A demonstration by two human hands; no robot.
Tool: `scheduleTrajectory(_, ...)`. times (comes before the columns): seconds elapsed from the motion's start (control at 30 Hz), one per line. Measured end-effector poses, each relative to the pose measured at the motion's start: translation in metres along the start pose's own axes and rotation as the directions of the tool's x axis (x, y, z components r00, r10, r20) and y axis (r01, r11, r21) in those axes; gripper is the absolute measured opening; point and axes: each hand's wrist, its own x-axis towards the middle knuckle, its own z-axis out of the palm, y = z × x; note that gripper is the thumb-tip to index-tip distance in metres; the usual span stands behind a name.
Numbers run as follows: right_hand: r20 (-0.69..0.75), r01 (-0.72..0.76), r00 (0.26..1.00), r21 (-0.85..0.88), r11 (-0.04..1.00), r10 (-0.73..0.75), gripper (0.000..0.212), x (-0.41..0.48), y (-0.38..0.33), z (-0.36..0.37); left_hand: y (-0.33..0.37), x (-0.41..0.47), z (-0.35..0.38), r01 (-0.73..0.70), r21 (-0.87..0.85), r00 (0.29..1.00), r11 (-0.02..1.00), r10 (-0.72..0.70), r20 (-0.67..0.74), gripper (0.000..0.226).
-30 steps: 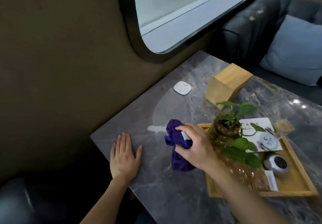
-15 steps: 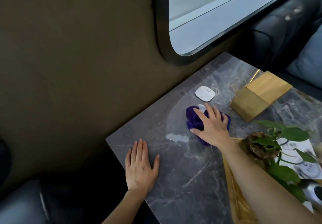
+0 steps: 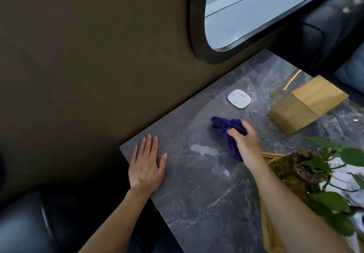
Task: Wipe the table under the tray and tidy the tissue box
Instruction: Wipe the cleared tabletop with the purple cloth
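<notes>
My right hand (image 3: 246,141) grips a bunched purple cloth (image 3: 224,126) and presses it on the grey marble table (image 3: 206,203). My left hand (image 3: 146,166) lies flat, fingers spread, near the table's left corner and holds nothing. A wooden tissue box (image 3: 307,107) stands at the back right, apart from the cloth. The wooden tray (image 3: 272,239) sits at the right edge, mostly hidden by my right forearm and the plant. A wet streak (image 3: 203,150) shines on the table just left of the cloth.
A small white square pad (image 3: 239,98) lies behind the cloth near the wall. A potted green plant (image 3: 315,170) stands on the tray. The brown wall and a dark-framed window (image 3: 256,12) run along the table's far side. Dark seats (image 3: 29,229) sit at the lower left.
My right hand has dragged the cloth back toward me and to the left, away from the white pad, and now bunches it. My left hand stays flat. The view has shifted left.
</notes>
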Motion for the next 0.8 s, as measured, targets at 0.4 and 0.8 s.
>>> scheduleTrajectory(0.4,0.151,0.181,0.980,-0.379,0.908,-0.132,0.032,-0.047,-0.004,0.059,-0.020,0.017,-0.002,-0.119,0.015,0.992,0.993,0.118,0.052,0.055)
scheduleTrajectory(0.8,0.278,0.512,0.856,-0.575,0.639,-0.436,0.041,-0.071,0.006,0.086,-0.027,0.032,-0.015,-0.130,-0.075,0.918,0.989,0.149,0.368,0.057)
